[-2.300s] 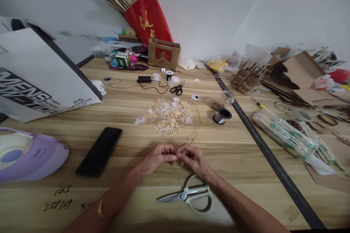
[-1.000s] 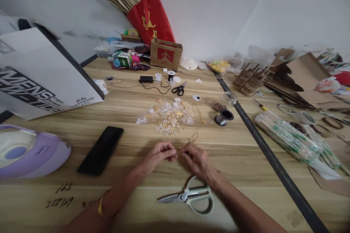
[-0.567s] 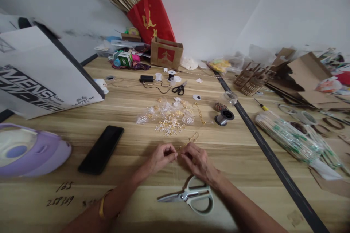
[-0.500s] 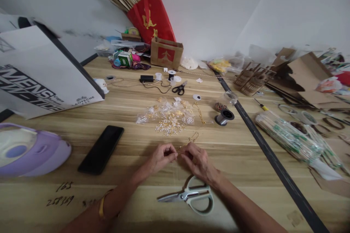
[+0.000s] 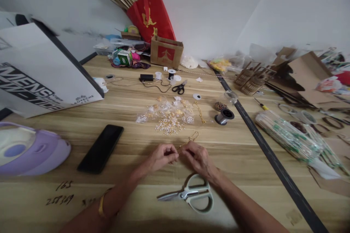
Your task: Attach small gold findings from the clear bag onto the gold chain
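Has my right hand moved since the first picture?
Yes, slightly: the right hand has shifted to the right, judged against the pale-handled scissors, which lie in the same place.

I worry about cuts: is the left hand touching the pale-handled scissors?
Apart: the head view shows tabletop between the left hand and the pale-handled scissors.

Bare wooden tabletop (image 5: 129, 145) leaves a lane between the flat black phone (image 5: 100, 149) and the left hand (image 5: 164, 156), up to the glittering heap of small gold and silver pieces (image 5: 169, 123). A thin gold chain (image 5: 191, 138) obstructs the space beyond the right hand (image 5: 199, 156); pale-green-handled steel scissors (image 5: 185, 194) block the near side, perhaps with a faint clear thread beside them. Rightward, open wood reaches the long black strip (image 5: 269, 153).
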Demonstrator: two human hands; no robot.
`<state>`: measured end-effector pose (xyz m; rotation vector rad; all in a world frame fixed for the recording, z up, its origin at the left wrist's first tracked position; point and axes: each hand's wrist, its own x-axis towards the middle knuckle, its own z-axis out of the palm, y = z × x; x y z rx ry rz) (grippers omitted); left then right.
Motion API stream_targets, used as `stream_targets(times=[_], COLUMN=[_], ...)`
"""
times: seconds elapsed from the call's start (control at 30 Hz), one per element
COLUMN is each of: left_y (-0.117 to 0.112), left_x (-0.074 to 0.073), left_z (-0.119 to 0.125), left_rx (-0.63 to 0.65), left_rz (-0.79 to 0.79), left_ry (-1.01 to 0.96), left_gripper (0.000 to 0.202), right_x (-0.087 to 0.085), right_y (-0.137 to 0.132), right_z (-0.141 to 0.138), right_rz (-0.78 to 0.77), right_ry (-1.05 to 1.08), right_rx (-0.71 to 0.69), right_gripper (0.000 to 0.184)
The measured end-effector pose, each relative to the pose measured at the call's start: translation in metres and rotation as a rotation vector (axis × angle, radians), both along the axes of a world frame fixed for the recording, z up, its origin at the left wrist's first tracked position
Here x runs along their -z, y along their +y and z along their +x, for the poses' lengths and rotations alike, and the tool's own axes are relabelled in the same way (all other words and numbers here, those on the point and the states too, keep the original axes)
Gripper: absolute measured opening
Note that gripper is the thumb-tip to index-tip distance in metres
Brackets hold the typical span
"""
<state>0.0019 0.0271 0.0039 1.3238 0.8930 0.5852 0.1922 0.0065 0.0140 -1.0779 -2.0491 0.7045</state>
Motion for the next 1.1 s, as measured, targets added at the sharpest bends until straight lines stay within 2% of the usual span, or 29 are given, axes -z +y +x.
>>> stream_targets(times=[0.13,0.33,0.77,1.1], left_y=[0.003,0.002,0.001,0.002], left_x=[-0.003,-0.006,0.006,0.004], left_z=[-0.001,0.000,0.004,-0.002], left_rx=[0.011,-0.004,-0.002,0.033], left_rz=[-0.097,-0.134,-0.065,-0.003], left_ry=[-0.058,-0.105,-0.078,-0.018], left_gripper=[0.037,0.046,0.039,0.031], right_x=[0.002,0.004,0.001,0.001], right_y=[0.000,0.000,-0.001,0.003], right_z=[0.000,-0.001,-0.002,0.006], right_rz=[-0.042,-0.065,-0.124,-0.142], right_ry=[0.027,0.023,0.039,0.029], right_rx=[0.032,0.045,0.020,0.020], right_gripper=[0.015,0.018,0.015,0.016])
